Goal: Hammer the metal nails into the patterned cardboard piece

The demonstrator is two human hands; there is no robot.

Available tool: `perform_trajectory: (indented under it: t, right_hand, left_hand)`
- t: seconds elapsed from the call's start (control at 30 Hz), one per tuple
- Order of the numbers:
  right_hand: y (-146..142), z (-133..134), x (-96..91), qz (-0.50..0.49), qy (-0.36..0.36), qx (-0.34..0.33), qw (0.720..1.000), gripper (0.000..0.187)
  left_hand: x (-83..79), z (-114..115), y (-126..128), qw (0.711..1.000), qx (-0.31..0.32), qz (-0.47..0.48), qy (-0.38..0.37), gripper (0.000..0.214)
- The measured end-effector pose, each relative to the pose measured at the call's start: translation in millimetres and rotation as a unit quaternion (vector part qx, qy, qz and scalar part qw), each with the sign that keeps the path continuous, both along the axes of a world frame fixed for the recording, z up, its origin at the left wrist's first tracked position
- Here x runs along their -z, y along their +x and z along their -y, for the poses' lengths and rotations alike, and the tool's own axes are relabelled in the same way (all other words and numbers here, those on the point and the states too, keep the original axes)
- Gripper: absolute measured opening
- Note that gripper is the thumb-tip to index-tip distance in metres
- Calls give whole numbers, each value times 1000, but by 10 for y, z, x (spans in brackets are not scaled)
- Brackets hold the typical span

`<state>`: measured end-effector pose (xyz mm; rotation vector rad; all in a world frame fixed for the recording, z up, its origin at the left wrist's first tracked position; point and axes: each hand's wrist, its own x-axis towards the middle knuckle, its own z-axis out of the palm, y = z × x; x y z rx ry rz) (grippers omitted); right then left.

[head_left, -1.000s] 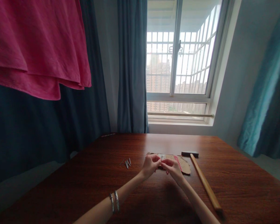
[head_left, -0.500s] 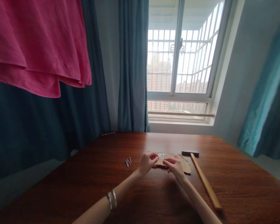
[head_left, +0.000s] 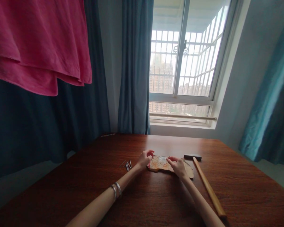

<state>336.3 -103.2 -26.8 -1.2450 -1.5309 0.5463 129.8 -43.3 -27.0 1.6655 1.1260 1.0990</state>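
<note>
A flat, tan, cardboard-like piece [head_left: 162, 164] lies on the table, dotted with many small holes and ragged along its near edge. A shiny clear patch and a bit of red show on it. At its left end is my left hand [head_left: 145, 159], fingers curled and thumb close to them; what they hold, if anything, is hidden. Over its right half my right hand [head_left: 178, 167] is closed in a pinch, and what sits between the fingertips is too small to name. Right of the piece lies a hammer [head_left: 209, 187] with a wooden handle and dark head.
Several loose nails [head_left: 128, 165] lie on the brown wooden table [head_left: 109, 183], left of my left hand. A pink cloth [head_left: 42, 47] hangs at the upper left. Behind the table are a blue curtain [head_left: 134, 69] and a barred window [head_left: 182, 63].
My left hand has moved left, from the middle of the tan piece to its left end, showing more of its dotted surface. My right hand stays nearly in place, still pinched.
</note>
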Motion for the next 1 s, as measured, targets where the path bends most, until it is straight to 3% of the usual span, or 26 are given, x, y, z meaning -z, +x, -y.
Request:
perform_trajectory:
  t: [0.2,0.43,0.77,1.0]
  right_hand:
    - [-137,-238,58,74,30,-30,996,24]
    - [-168,-384,187,128,49,-37,990,23]
    - [-161,-341,256,200,68,-61,975,20]
    - [-180,-338,281,230,76,-56,969,18]
  left_hand:
    - [82,-219,244,996,-26,70,44,34]
    - [295,-318,372,984,-57,169,4,34]
    - [473,-365,351,987,-24,156,31,35]
    - [481,-352,327,991,-10,130,40,38]
